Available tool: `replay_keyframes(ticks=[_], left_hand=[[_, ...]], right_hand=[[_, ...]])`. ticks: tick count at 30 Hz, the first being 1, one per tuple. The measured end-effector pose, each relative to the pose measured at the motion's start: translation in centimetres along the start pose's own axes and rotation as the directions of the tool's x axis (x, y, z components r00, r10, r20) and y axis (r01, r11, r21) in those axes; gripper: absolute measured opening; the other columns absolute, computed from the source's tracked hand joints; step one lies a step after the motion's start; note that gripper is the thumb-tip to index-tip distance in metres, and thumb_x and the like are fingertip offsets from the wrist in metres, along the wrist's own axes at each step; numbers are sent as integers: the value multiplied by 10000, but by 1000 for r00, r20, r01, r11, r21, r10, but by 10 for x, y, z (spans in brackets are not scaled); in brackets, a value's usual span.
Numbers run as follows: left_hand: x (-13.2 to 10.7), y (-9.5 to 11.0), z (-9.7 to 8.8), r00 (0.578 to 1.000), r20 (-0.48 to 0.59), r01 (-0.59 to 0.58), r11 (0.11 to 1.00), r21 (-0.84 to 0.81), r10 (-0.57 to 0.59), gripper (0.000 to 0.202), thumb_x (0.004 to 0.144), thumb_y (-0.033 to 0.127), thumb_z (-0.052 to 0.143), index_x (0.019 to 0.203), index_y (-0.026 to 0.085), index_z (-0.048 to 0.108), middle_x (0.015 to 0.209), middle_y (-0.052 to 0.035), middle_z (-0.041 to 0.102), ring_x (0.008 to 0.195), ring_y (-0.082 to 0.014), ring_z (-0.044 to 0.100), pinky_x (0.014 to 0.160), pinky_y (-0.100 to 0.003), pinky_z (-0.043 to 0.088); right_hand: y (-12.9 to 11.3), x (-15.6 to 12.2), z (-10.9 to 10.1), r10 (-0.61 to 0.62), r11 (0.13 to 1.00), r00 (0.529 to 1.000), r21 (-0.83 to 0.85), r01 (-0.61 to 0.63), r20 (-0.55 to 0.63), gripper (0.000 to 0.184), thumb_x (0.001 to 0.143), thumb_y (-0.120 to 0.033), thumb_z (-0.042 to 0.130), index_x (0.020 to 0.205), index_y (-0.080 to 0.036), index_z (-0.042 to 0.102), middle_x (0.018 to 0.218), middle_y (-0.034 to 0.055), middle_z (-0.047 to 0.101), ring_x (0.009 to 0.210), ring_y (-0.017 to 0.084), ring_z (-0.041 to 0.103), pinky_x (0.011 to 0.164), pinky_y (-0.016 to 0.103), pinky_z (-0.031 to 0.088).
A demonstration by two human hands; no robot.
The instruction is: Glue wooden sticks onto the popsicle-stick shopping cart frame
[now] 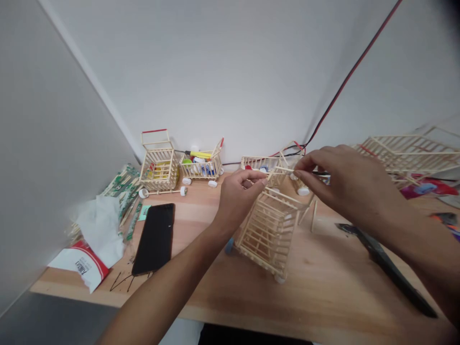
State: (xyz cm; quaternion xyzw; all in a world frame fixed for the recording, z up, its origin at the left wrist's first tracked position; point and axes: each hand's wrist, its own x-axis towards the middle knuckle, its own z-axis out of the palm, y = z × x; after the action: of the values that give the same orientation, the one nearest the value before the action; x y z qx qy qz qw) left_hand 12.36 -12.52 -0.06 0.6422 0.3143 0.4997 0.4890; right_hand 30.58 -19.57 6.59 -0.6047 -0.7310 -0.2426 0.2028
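Observation:
A small shopping cart built of thin wooden sticks stands tilted on the table between my hands, with white and blue wheels showing low on it. My left hand is above its left upper edge, thumb and forefinger pinched at the end of a short pale stick. Between thumb and forefinger, my right hand grips a thin wooden stick that reaches left toward my left fingertips. Whether the two pieces are joined, I cannot make out.
Finished stick carts line the wall, one carrying a yellow-handled tool. A black phone, torn packaging and wrapped sticks lie left. At right are a black cutter-like tool and a larger stick frame. A red-black cable hangs behind.

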Motion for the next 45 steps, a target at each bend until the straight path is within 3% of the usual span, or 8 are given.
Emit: replay_keyframes(ticks=[14,22,45], left_hand=[[1,1,4,1000,7,-18,1000,-3,18,110,791,198,698,860,138,758,873,-69,742,785,-153,650,742,-278,502],[1,1,6,1000,1,27,996,-89,-27,106,770,209,716,839,138,754,880,-76,750,814,-162,679,767,-277,519],[2,-3,9,994,-8,103,986,-135,-105,120,723,237,729,779,131,731,702,-30,690,638,-123,590,635,-249,458]], right_hand=[[-2,-4,1,70,994,997,86,-73,39,79,848,-230,589,783,-231,634,779,60,704,744,255,612,632,361,402],[-6,-4,1,69,995,996,67,-73,51,97,863,-234,568,787,-235,628,775,57,697,734,244,600,631,354,395],[-6,-4,3,22,999,999,44,-24,35,106,858,-226,579,760,-240,617,732,49,686,696,234,590,597,344,379]])
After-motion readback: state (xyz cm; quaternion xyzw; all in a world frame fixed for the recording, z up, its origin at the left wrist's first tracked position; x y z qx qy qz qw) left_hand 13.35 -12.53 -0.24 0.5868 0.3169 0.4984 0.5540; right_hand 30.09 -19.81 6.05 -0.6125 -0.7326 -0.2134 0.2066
